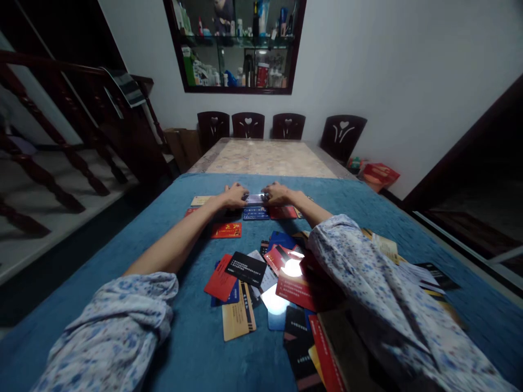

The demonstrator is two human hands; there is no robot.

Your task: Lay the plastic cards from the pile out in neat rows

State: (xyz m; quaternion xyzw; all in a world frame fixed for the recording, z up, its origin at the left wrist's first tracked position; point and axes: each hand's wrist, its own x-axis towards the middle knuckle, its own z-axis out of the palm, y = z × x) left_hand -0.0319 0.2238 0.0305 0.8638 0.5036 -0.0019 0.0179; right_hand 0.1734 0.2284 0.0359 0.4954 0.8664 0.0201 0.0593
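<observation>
Both my arms reach forward over a blue cloth (pixel 134 245). My left hand (pixel 236 196) and my right hand (pixel 277 194) hold the two ends of a pale, shiny card (pixel 255 200), fingers curled at its edges. Just below it lies a blue card (pixel 256 213), with a red card (pixel 284 212) to its right. Under my left forearm's right side is a red card with gold print (pixel 226 231). Nearer to me spreads a loose pile of cards, among them a black card (pixel 246 268), a red one (pixel 221 277) and a gold one (pixel 239 314).
More cards (pixel 385 246) lie to the right, partly behind my right sleeve. A dark brown object (pixel 347 348) sits near the front. Beyond the cloth is the bare tabletop (pixel 269 155), with dark chairs (pixel 343 133) behind and a stair railing (pixel 61 98) at left.
</observation>
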